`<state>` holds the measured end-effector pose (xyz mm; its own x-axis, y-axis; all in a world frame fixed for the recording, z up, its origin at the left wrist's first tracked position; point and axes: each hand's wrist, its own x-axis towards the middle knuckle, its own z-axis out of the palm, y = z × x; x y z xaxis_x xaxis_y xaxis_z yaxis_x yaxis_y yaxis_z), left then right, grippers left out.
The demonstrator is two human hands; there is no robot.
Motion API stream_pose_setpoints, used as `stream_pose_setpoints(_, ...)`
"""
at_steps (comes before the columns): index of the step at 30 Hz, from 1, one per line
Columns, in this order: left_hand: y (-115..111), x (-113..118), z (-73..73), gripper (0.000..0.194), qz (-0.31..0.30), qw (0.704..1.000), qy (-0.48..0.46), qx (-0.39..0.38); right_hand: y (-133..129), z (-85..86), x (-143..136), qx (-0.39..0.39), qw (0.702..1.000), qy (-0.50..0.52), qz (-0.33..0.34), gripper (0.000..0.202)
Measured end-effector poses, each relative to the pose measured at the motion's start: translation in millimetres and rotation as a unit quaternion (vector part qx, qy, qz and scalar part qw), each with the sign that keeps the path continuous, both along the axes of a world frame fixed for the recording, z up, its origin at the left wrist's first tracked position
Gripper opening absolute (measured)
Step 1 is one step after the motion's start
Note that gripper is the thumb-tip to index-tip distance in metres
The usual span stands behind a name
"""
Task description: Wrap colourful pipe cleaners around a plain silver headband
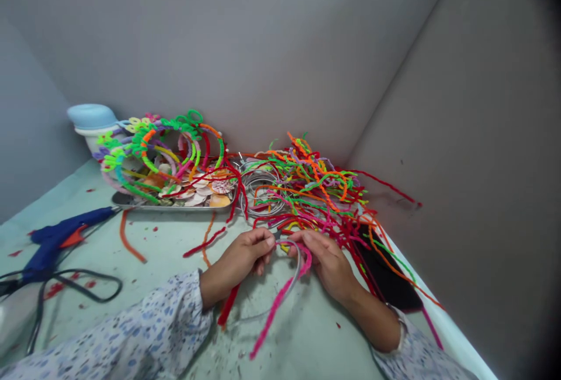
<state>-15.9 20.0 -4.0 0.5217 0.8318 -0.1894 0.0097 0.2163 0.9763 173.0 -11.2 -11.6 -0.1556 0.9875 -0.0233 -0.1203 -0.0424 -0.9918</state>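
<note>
My left hand (255,249) is closed, thumb against fingers, on the end of a thin grey wire (300,263) that curves down between my hands. My right hand (322,260) pinches a bright pink fuzzy stem (280,304) near the same wire; the stem's long end hangs down toward the front. A red fuzzy stem (228,305) lies below my left hand. Beyond my fingers are a coil of grey wire (263,193) and a tangled heap of coloured fuzzy stems (324,181).
A metal tray (193,209) holds shells, with decorated fuzzy hoops (146,146) on top. A blue glue gun (55,239) and its cable lie at the left. Behind stands a blue-lidded container (92,117). A dark phone-like slab (390,277) lies right, near the table edge.
</note>
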Motion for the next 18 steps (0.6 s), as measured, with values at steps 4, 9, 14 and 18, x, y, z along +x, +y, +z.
stream_pose_setpoints(4,2.7,0.3,-6.9,0.025,0.006,1.000,-0.019,-0.004,-0.9,-1.9,1.3,-0.005,0.999,0.036,0.011,0.024)
stream_pose_setpoints(9,3.6,0.6,-7.1,0.026,0.022,0.999,-0.037,-0.009,-4.4,-1.5,0.8,0.045,0.998,0.006,0.046,0.017)
stream_pose_setpoints(14,0.5,1.0,-0.3,0.027,0.031,0.999,-0.033,-0.014,-4.5,-0.6,-2.5,0.048,0.998,-0.038,0.027,0.014)
stream_pose_setpoints(18,-3.9,3.1,-0.5,0.028,0.039,0.999,-0.022,0.014,-0.7,-1.7,-4.7,0.024,0.998,-0.048,-0.026,0.029)
